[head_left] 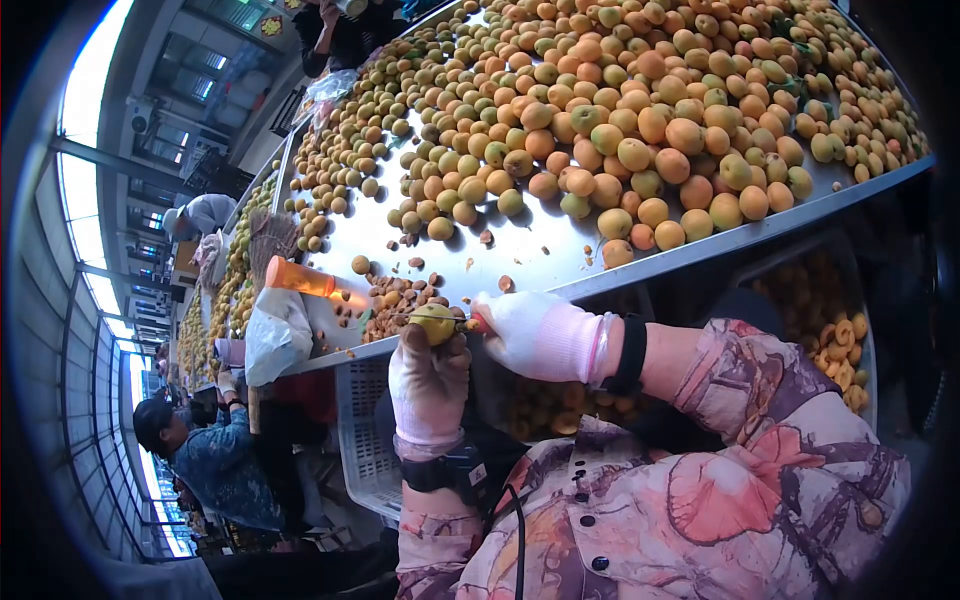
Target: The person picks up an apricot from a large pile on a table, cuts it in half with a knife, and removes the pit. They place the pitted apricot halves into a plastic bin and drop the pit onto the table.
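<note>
Over the near edge of the metal table (350, 235), my gloved left hand (430, 378) holds up a yellow-green fruit (433, 323) in its fingers. To its right my gloved right hand (535, 333) is closed around the red handle (480, 324) of a small tool. The tool's thin shaft reaches left to the fruit. A bit of orange flesh shows beside the fruit near the handle. Just behind my left hand lies a pile of brown pits (395, 300) on the table.
Many orange and green fruits (650, 125) cover the table's far part. An orange cup (300, 277) and a plastic bag (278, 335) are at the left. A white basket (365, 430) and a crate of cut fruit (840, 350) stand below. Another person (225, 465) works at the left.
</note>
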